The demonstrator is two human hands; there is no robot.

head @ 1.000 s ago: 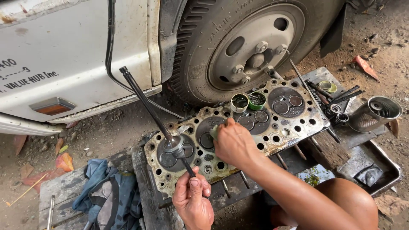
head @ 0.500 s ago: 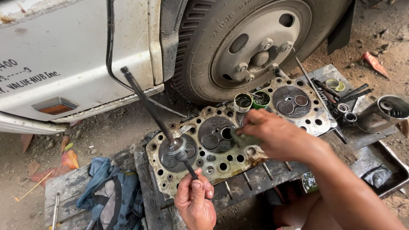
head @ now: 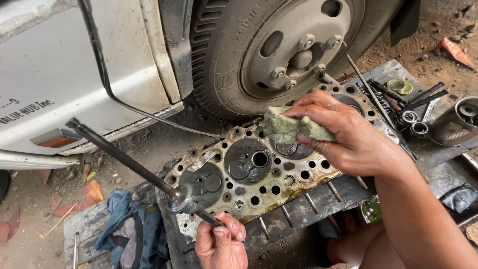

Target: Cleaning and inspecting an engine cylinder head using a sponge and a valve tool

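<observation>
**Rag over cyl. head, bar gripped at near edge**

Cylinder head (head: 259,174) lies flat on a dark metal bench (head: 318,199), face up, w/ round valve recesses and bolt holes showing; its far end sits close to the truck wheel (head: 294,50). Right hand (head: 343,134) is clenched on a greenish-grey rag (head: 291,127), holding it just above the head's middle-right part; can't tell if rag touches the metal. Left hand (head: 221,244), at the near edge of the head, is closed round the lower end of a long dark metal bar (head: 129,162), which slants up-left across the head's left end. Blue cloth (head: 127,229) lies on the bench's left side. Loose valve springs (head: 413,122) sit at the bench's far right corner.
</observation>
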